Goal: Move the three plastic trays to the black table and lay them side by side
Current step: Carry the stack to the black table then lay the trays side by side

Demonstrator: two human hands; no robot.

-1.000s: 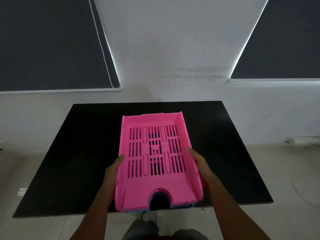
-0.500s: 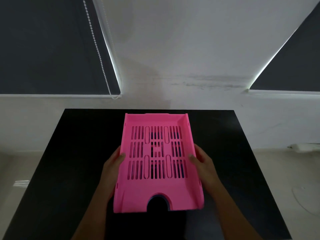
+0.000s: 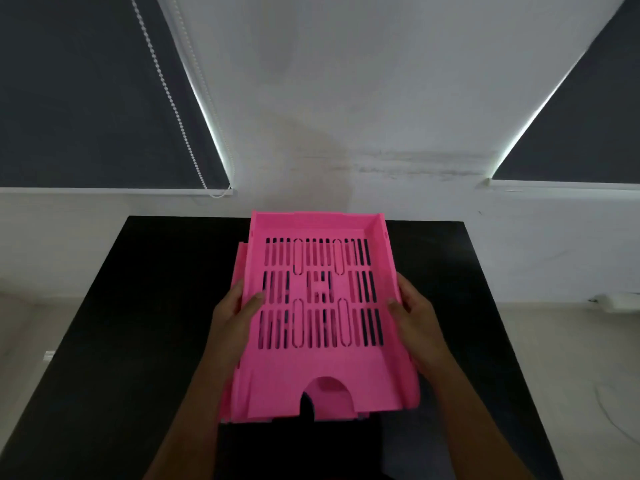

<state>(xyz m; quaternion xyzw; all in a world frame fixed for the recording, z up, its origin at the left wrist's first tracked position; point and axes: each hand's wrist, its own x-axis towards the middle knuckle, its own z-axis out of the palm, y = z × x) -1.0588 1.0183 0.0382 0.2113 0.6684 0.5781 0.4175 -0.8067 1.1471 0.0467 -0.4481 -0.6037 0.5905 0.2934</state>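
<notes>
A stack of plastic trays sits over the middle of the black table [image 3: 138, 323]. The top pink tray [image 3: 322, 375] has a slotted floor and a half-round notch in its near edge. It is shifted slightly right and tilted, so a second pink tray [image 3: 239, 265] shows along its left side. A darker tray below is barely visible at the near edge. My left hand [image 3: 235, 317] grips the top tray's left wall with the thumb inside. My right hand [image 3: 412, 313] holds its right wall.
A white wall with two dark roller blinds rises behind the table; a bead chain [image 3: 173, 98] hangs from the left blind. Pale floor lies on both sides, with a small white object [image 3: 616, 301] on the right by the wall.
The stack moved forward over the table while the view came closer. The top pink tray has separated from the one beneath it, which now shows on the left.
</notes>
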